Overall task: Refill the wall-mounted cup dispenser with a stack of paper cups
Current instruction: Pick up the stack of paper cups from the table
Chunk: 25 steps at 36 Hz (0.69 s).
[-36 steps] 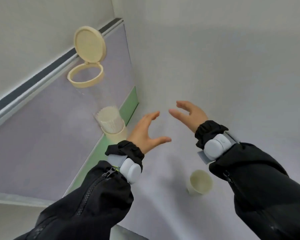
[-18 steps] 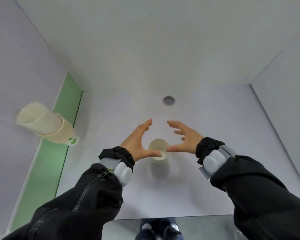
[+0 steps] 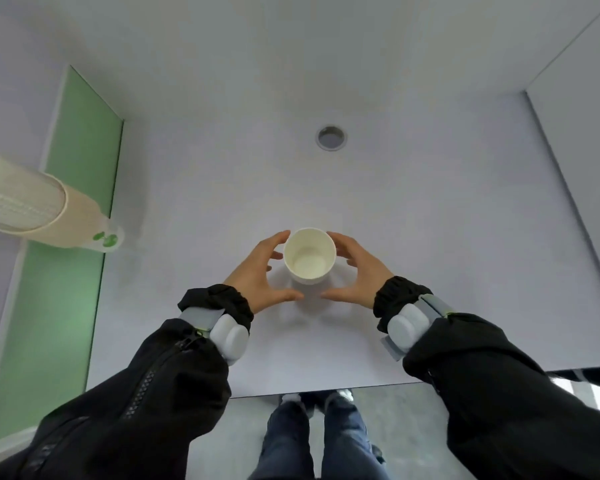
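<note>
You're at the pickup step: your left hand [image 3: 257, 273] and right hand [image 3: 359, 271] cup either side of the cups [image 3: 309, 255], fingers spread, not yet gripping. Close in, lift, then carry left to the dispenser [image 3: 49, 211].

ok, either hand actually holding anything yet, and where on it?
Nothing gripped yet. Left hand and right hand are open, cupped either side of the cream paper cup on the white table.
</note>
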Tool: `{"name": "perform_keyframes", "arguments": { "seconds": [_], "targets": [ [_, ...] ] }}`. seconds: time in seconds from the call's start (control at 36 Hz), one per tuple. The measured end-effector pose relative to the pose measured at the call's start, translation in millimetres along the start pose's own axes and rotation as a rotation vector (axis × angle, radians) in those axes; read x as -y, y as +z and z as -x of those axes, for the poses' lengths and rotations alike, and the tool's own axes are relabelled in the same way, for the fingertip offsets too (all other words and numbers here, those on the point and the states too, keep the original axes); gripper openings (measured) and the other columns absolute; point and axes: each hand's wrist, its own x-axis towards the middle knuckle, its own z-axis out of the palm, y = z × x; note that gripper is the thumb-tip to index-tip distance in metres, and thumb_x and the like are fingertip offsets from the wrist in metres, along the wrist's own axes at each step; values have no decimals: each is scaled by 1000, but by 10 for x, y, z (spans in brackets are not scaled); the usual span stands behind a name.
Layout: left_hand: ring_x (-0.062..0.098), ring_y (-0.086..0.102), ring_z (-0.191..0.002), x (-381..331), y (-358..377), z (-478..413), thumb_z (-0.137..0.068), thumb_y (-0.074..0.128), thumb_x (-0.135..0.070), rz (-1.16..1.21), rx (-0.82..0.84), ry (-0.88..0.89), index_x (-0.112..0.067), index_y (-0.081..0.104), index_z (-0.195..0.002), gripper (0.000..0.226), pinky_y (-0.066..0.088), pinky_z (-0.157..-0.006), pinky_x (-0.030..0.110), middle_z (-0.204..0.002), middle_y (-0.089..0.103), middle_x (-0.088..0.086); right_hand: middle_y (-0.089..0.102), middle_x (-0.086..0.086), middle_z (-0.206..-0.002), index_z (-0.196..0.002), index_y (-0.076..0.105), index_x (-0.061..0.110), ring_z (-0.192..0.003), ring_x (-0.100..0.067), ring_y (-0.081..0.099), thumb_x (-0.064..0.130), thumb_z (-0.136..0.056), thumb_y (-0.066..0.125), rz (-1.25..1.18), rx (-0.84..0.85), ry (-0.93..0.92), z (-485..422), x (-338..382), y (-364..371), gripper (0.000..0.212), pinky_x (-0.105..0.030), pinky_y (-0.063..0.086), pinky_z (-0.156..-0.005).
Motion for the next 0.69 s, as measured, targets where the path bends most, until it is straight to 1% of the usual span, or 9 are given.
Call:
{"name": "perform_keyframes", "arguments": {
  "seconds": [0.06, 0.11, 0.17, 0.25, 0.36, 0.47, 0.61, 0.69],
  "targets": [
    [2, 45, -110, -17, 24, -3, -57, 80, -35, 34, -15, 16, -42, 25, -129, 91, 36, -84, 15, -133, 36, -15, 46, 9, -133, -133, 31, 31, -118, -5, 46, 28, -58, 82, -35, -46, -29, 7, 18, 29, 90, -29, 38, -99],
    [-3, 45, -109, -23, 48, -15, -59, 79, -34, 72, -28, 23, -50, 26, -122, 84, 37, -83, 14, -126, 39, -23, 47, 17, -125, -127, 36, 32, -111, 4, 48, 26, -59, 82, -70, -95, -52, -6, 23, 71, 82, -24, 40, -96],
    [-9, 45, -107, -31, 67, -21, -63, 77, -30, 94, -52, 25, -56, 27, -116, 77, 39, -82, 12, -122, 38, -30, 49, 20, -119, -120, 40, 36, -107, 7, 49, 25, -60, 82, -93, -134, -61, -12, 35, 104, 74, -22, 42, -94],
    [-11, 46, -105, -37, 89, -26, -67, 74, -29, 111, -96, 25, -58, 30, -111, 69, 41, -81, 11, -118, 41, -32, 53, 19, -114, -113, 42, 40, -105, 7, 52, 28, -60, 82, -116, -172, -57, -14, 56, 130, 67, -20, 44, -92],
    [-5, 48, -103, -45, 114, -31, -68, 74, -30, 120, -125, 22, -58, 32, -110, 66, 43, -83, 14, -116, 43, -33, 57, 15, -113, -113, 46, 35, -105, 1, 55, 29, -59, 81, -129, -184, -53, -22, 52, 137, 65, -22, 45, -92],
    [-3, 50, -101, -79, 104, -34, -67, 74, -30, 132, -132, 21, -54, 33, -110, 64, 42, -82, 15, -114, 44, -32, 58, 12, -113, -113, 46, 35, -105, -4, 56, 30, -59, 81, -127, -179, -61, -36, 81, 118, 64, -22, 45, -92],
    [-4, 49, -103, -142, 14, 12, -64, 73, -40, 143, -159, 20, -59, 34, -107, 61, 43, -83, 18, -113, 45, -34, 59, 13, -113, -113, 47, 36, -104, -2, 56, 33, -59, 81, -113, -175, -92, -50, 193, 99, 64, -22, 45, -91],
    [-4, 50, -103, -175, -83, 40, -64, 73, -40, 146, -190, 20, -60, 33, -107, 62, 43, -83, 20, -114, 46, -33, 58, 16, -112, -115, 47, 35, -105, 0, 56, 33, -60, 80, -94, -163, -125, -89, 315, 72, 64, -22, 44, -92]
  ]
}}
